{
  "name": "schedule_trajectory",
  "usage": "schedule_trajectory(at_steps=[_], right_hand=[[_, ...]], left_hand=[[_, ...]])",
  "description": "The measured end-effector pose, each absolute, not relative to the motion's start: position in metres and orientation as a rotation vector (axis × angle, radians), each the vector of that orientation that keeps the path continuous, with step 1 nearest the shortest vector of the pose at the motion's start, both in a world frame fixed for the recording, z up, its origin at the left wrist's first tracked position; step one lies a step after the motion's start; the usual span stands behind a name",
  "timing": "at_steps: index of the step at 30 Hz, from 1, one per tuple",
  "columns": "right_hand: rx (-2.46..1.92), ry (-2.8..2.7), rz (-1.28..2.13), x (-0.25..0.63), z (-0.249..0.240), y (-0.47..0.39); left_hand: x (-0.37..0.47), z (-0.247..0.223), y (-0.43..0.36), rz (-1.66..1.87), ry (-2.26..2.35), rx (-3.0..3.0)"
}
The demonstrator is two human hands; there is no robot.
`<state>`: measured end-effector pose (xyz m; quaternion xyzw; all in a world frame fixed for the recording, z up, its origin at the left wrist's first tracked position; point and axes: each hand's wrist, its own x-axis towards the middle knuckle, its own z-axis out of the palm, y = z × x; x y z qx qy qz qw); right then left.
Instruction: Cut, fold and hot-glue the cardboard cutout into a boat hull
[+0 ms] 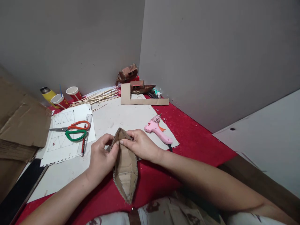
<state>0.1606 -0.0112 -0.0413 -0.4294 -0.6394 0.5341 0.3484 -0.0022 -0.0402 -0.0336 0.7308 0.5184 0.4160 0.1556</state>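
Observation:
A small boat-shaped cardboard hull [126,165], pointed at both ends and hollow inside, is held tilted over the near part of the table. My left hand [102,154] grips its left wall near the far tip, thumb inside. On the opposite wall my right hand [140,144] pinches the same end, its thumb inside too and close to the other thumb. The fingers behind the walls are mostly hidden. Just beyond my right hand lies a pink hot glue gun [158,129]. Orange-and-green-handled scissors [76,129] rest left of my hands.
Drawn sheets [63,147] lie under the scissors, beside a ruler [87,134]. Wooden sticks [98,96], red-and-white cups [60,101], a yellow bottle [48,94], an L-shaped cardboard piece [126,95] and model boats [139,87] stand farther back. A cardboard box [21,115] is at left.

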Motion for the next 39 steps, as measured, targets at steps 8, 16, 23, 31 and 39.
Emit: schedule_trajectory(at_steps=[8,16,23,31,39], right_hand=[[-1.087,-1.750,1.354,0.160,-0.038,-0.012],[-1.055,-1.811,1.147,0.161,-0.044,-0.014],[-1.073,-1.904,1.041,0.162,-0.042,-0.016],[-1.061,-1.873,1.060,0.161,-0.043,-0.019],[-1.077,-1.876,1.106,0.167,-0.033,-0.021]], left_hand=[[-0.011,-0.027,-0.038,1.059,1.434,2.192],[-0.014,-0.027,-0.037,0.932,1.460,2.211],[-0.013,-0.026,-0.040,1.079,1.422,2.154],[-0.010,-0.028,-0.041,1.051,1.402,2.137],[-0.010,-0.026,-0.045,0.987,1.409,2.096]])
